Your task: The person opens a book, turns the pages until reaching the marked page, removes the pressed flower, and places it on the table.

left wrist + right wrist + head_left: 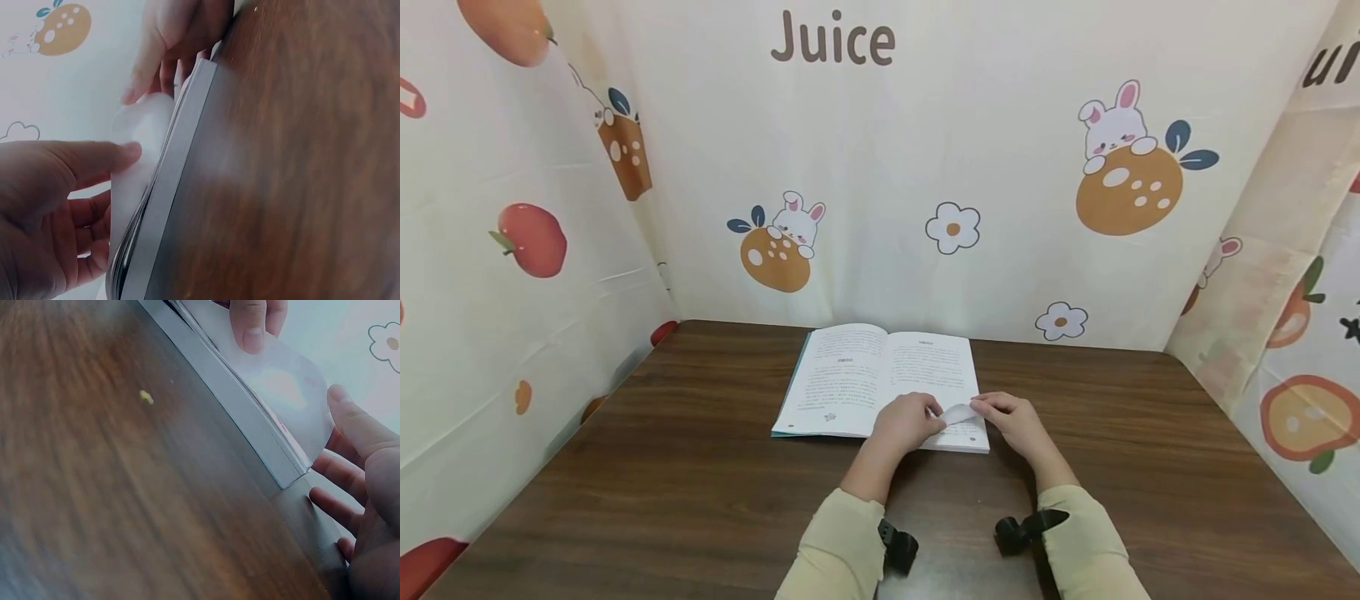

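An open book [842, 392] with printed pages lies on the table, its teal cover edge showing at the left. At the bottom of its right half, one page [957, 413] is lifted and bends upward. My left hand [904, 423] pinches the lower edge of this page, thumb [128, 155] on the near side and fingers behind. At the page's outer corner, my right hand [1017, 425] holds it between thumb [342, 400] and index finger, the other fingers spread beside the book's corner. The thick page block [219, 387] rests below the raised page.
A brown wooden table [662, 492] stretches around the book. Behind it hangs a pale curtain [880, 150] printed with fruit, rabbits and flowers, with more cloth at both sides. A small yellow speck [146, 397] lies on the wood. Black wrist cameras [898, 548] sit on both sleeves.
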`<state>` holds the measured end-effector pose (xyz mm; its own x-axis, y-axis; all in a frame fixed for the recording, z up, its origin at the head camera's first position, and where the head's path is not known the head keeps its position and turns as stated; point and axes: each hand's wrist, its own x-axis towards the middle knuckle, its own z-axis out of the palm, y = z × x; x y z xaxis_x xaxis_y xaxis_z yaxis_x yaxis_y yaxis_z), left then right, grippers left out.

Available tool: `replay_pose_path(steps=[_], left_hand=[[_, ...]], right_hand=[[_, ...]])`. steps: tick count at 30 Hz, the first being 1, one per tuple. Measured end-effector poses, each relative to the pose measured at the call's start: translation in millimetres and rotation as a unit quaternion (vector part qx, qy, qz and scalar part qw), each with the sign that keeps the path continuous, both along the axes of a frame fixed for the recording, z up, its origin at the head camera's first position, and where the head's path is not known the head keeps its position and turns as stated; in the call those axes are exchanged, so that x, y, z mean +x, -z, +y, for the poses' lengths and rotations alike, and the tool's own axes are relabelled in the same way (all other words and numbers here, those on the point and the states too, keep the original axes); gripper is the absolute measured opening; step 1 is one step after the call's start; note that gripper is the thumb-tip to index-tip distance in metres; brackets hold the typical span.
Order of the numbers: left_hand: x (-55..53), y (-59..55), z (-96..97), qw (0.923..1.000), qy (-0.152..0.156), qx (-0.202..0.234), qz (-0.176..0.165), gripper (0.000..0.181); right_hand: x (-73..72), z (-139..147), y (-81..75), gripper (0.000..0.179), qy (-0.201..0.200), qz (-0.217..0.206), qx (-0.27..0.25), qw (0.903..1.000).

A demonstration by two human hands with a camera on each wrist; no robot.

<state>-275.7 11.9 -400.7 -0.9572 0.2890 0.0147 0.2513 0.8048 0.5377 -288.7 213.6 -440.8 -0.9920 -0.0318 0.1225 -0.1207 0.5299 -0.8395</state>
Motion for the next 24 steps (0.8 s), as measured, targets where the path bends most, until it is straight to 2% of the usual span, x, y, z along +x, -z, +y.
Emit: replay_pose_path(steps=[5,8,13,19,24], left_hand=[[2.3,1.5,2.2,0.9999,-0.009,0.005,0.0,0.012],[2.7,2.8,3.9,0.9998,-0.014,0.006,0.013,0.014],[1.2,0.4,5.0,0.9981,-0.024,0.002,0.056,0.019],[-1.1,-12.8,-2.9,0.9884,-0.051,0.017,0.142,0.02],[-1.8,-23.9,-17.7,0.9815,-0.07,0.077,0.16,0.017]], right_hand=[[2.2,-1,-1.6,0.047,0.011,-0.026,-0.015,0.9995],[3.6,0,-2.1,0.055,0.02,-0.04,-0.048,0.9979],[2.8,0,-1.4,0.07,0.042,-0.041,-0.089,0.9943],[-0.3,1,-0.5,0.06,0.045,-0.011,-0.122,0.9915],[0.5,1,-2.9,0.053,0.045,-0.014,-0.116,0.9922]])
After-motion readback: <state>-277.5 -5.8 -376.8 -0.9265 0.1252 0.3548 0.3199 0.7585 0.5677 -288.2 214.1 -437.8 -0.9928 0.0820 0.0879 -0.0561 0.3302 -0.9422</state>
